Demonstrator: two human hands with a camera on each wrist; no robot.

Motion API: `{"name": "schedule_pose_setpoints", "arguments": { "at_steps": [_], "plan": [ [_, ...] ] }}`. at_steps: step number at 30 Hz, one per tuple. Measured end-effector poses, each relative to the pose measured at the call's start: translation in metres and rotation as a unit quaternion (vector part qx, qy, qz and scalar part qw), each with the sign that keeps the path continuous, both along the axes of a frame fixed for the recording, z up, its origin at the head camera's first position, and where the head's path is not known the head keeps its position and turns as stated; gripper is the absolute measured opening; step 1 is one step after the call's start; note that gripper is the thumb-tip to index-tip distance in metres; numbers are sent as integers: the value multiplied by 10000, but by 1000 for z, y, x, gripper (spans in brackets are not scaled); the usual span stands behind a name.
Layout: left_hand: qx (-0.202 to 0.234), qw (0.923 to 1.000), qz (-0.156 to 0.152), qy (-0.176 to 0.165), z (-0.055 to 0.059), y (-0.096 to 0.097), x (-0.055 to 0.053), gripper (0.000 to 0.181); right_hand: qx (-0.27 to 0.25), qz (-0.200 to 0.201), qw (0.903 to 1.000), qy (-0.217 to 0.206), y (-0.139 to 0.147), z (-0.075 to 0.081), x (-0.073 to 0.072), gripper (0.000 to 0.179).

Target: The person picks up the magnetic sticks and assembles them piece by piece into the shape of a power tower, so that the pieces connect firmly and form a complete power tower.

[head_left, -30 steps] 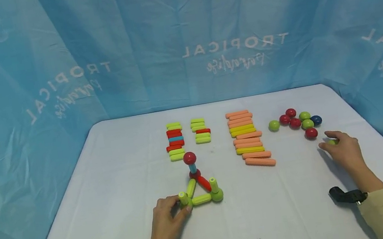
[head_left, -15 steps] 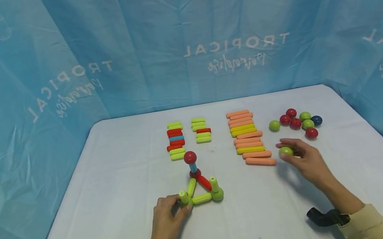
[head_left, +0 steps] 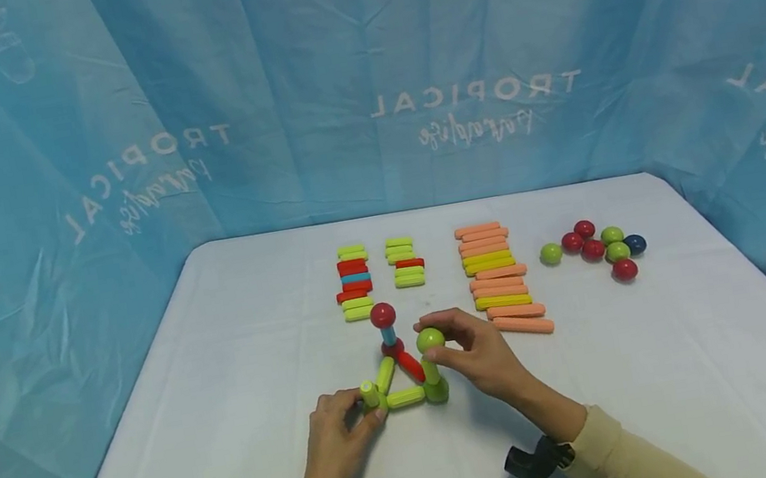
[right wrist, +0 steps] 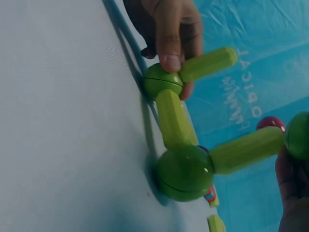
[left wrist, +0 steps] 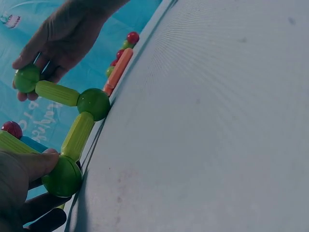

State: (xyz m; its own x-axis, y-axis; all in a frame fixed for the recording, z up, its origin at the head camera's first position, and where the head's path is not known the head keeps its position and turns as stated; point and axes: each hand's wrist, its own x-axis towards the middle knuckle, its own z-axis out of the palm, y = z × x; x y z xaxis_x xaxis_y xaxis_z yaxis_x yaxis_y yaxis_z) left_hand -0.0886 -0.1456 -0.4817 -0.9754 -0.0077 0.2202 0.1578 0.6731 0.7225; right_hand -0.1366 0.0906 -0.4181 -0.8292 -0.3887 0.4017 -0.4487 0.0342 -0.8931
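The white counter (head_left: 233,433) stands before a blue curtain printed with the word TROPICAL (head_left: 473,94). At the near left, the left hand (head_left: 336,437) rests on the counter with its fingers curled round the left corner of the stick-and-ball frame (head_left: 400,376), thumb and fingertips pinching the green corner ball (left wrist: 62,177) and the short upright green stick (head_left: 368,395) that rises from it. The frame is a flat triangle of green and red sticks lying on the counter; at its far corner a blue stick stands upright with a red ball (head_left: 382,315) on top. At the triangle's right corner another green ball (head_left: 436,391) sits on the counter and a green upright stick (head_left: 431,368) rises from it. The right hand (head_left: 474,355) holds a green ball (head_left: 429,340) in its fingertips, and that ball touches the top end of this upright stick. Beyond the frame, far on the counter, lie two short stacks of green, red and blue sticks (head_left: 354,283). To the right of them a longer row of orange and yellow sticks (head_left: 498,279) runs toward the near side. At the far right sits a cluster of loose balls (head_left: 601,246), red, green and one dark blue, well apart from both hands.
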Motion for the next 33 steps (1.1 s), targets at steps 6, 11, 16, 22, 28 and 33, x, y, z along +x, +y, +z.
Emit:
{"name": "schedule_pose_setpoints", "arguments": {
  "at_steps": [6, 11, 16, 22, 28, 33],
  "plan": [
    [-1, 10000, -44, 0, 0, 0, -1, 30, 188, 118, 9997, -91, -6, -2, 3, 33],
    [-3, 10000, -22, -55, 0, -1, 0, 30, 351, 137, 9993, 0, 0, -7, 6, 37],
    [4, 9999, -3, -159, 1, 0, 1, 31, 505, -589, 9965, 300, 44, -24, -16, 43],
    [8, 9999, -21, -132, 1, 0, 0, 31, 1243, -3584, 9252, 64, 156, -45, -69, 49],
    [-25, 9998, -73, -181, 0, 4, 0, 31, 1950, -4632, 8582, -1044, 231, -55, -84, 60],
    [-6, 9998, -79, -175, 0, 6, -1, 30, 2304, -4414, 8536, -1532, 247, -56, -85, 61]
  ]
}}
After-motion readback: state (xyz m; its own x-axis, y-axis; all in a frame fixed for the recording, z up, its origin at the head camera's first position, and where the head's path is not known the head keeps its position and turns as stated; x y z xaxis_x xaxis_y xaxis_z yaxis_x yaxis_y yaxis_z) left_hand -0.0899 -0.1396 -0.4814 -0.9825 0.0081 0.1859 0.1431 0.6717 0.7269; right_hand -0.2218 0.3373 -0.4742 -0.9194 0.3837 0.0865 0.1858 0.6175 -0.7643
